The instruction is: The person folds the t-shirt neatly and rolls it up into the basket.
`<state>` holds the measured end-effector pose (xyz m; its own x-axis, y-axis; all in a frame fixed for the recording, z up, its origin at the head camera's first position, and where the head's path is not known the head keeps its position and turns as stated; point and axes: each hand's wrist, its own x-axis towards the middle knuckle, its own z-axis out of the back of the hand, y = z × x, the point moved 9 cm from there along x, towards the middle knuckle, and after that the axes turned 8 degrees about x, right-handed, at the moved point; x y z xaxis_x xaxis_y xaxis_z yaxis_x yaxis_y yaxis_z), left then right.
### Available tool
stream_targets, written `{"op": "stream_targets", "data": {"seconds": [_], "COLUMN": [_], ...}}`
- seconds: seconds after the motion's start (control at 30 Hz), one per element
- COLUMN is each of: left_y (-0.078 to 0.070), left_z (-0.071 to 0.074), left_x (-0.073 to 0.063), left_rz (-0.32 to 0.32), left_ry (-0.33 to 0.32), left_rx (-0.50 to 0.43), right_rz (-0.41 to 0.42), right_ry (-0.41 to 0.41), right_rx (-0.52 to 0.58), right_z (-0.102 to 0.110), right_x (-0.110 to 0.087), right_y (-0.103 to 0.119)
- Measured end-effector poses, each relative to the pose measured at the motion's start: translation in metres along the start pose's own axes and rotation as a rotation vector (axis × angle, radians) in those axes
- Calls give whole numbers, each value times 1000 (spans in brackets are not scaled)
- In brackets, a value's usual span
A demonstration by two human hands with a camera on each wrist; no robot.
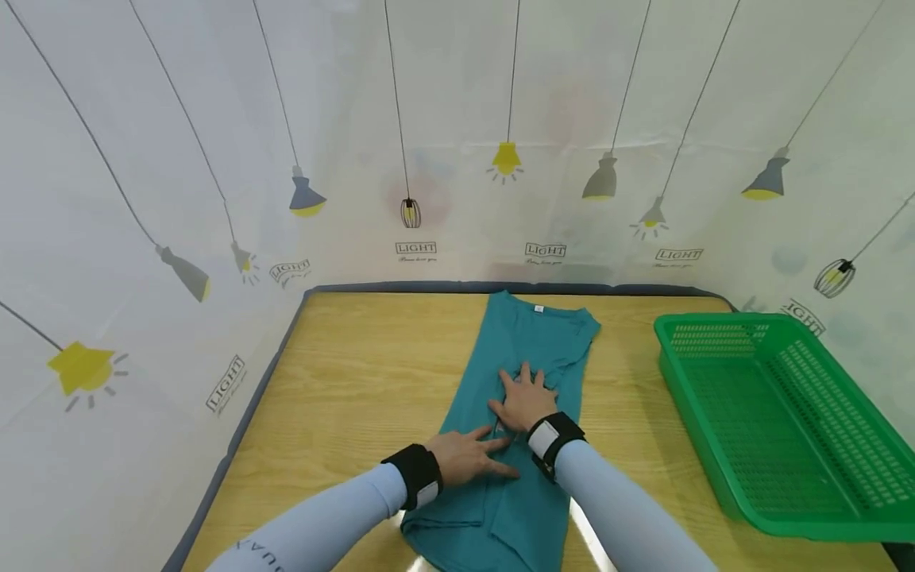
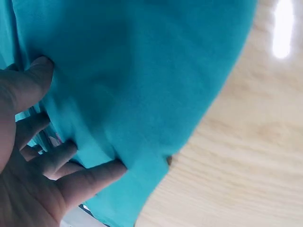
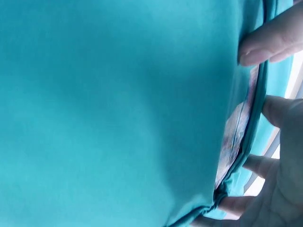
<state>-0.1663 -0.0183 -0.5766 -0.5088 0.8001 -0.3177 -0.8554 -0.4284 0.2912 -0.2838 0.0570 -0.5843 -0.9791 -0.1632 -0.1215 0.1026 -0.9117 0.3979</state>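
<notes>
A teal T-shirt (image 1: 539, 338) lies lengthwise on the wooden table, its collar with a small white label at the far end and its sides folded inward. On its middle rests my right hand (image 1: 527, 400), fingers spread over the cloth. Lower and to the left, my left hand (image 1: 468, 458) presses the folded fabric with its fingers apart. In the right wrist view a strip of printed pattern (image 3: 234, 137) shows between the folded edges. The left wrist view shows fingertips (image 2: 116, 168) touching the teal cloth near its edge.
To the right stands a green plastic basket (image 1: 786, 429) with perforated walls. The wooden table (image 1: 357, 365) spreads to the left of the shirt. A white sheet (image 1: 457, 103) printed with lamps hangs behind and at the sides, with a dark border along the table.
</notes>
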Motion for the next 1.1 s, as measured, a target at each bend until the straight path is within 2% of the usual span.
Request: {"op": "stream_targets", "data": {"seconds": [0.27, 0.5, 0.73, 0.93, 1.1], "left_y": [-8, -6, 6, 14, 16], "left_z": [10, 7, 8, 4, 3], "left_x": [6, 15, 22, 29, 28], "left_rz": [115, 212, 228, 238, 247], "left_ry": [13, 24, 28, 20, 28], "left_rx": [-88, -132, -194, -164, -161], "right_rz": [122, 156, 150, 153, 165], "right_ry": [69, 135, 154, 149, 156], "right_rx": [-76, -73, -95, -93, -96], "right_z": [-2, -7, -6, -2, -3], "right_x": [11, 23, 39, 48, 49], "right_y": [3, 4, 3, 2, 7]}}
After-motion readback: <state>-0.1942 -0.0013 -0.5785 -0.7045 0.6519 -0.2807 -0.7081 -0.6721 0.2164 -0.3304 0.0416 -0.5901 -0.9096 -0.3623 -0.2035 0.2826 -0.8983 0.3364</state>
